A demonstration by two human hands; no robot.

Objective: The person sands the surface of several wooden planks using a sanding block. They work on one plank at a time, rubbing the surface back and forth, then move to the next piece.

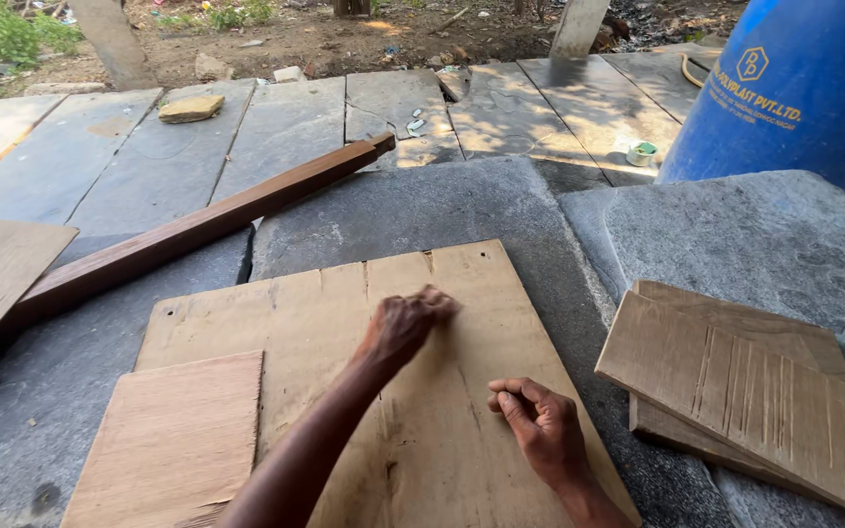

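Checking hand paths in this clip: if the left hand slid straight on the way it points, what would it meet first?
The left hand points up and right across the plywood sheet. It would first cross the sheet's far edge onto the stone slab. Nothing else seems to lie in that line before the paving, though depth is hard to judge.

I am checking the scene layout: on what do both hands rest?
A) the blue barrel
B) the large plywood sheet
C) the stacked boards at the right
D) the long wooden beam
B: the left hand and the right hand both lie on the large plywood sheet.
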